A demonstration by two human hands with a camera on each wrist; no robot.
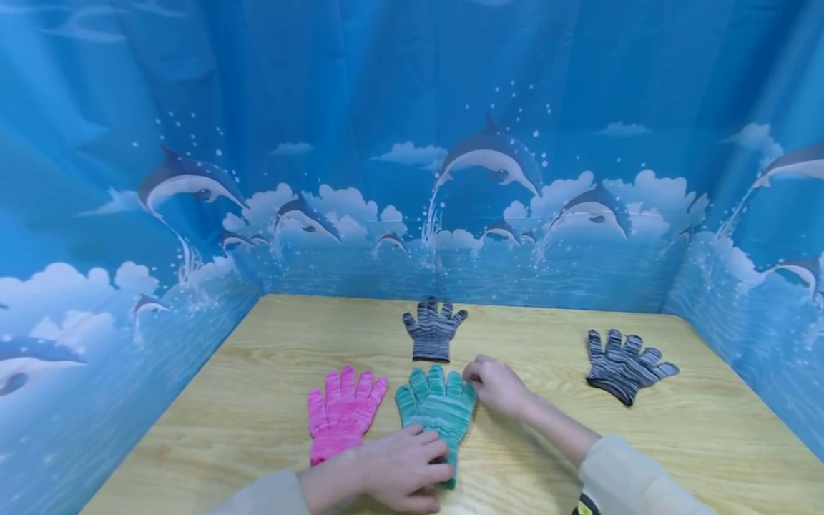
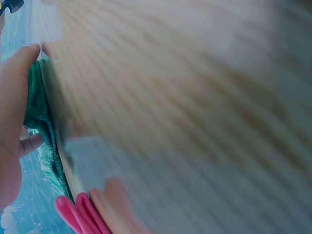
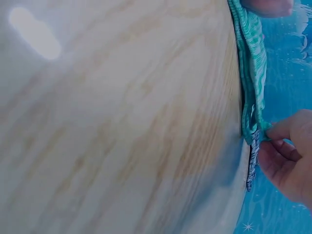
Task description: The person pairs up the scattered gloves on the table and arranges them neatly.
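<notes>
A green knit glove (image 1: pixel 444 415) lies on the table with its fingers pointing away. My right hand (image 1: pixel 497 385) pinches the tip of its outermost right finger between thumb and forefinger; the right wrist view shows that bit of green fabric (image 3: pixel 265 127) raised between them. Across the glove's lower part rests my left hand (image 1: pixel 404 468), fingers extended over the palm and cuff, hiding part of both. In the left wrist view, the left thumb (image 2: pixel 24 57) lies by the cuff end. A pink knit glove (image 1: pixel 344 411) sits just left, its cuff partly behind my left wrist.
One grey-black striped glove (image 1: pixel 433 331) lies beyond the green one, near the table's back edge. Another grey-black glove (image 1: pixel 624 365) is at the right. Blue dolphin-print curtains (image 1: pixel 386 107) enclose the wooden table (image 1: pixel 277 372) at the back and both sides.
</notes>
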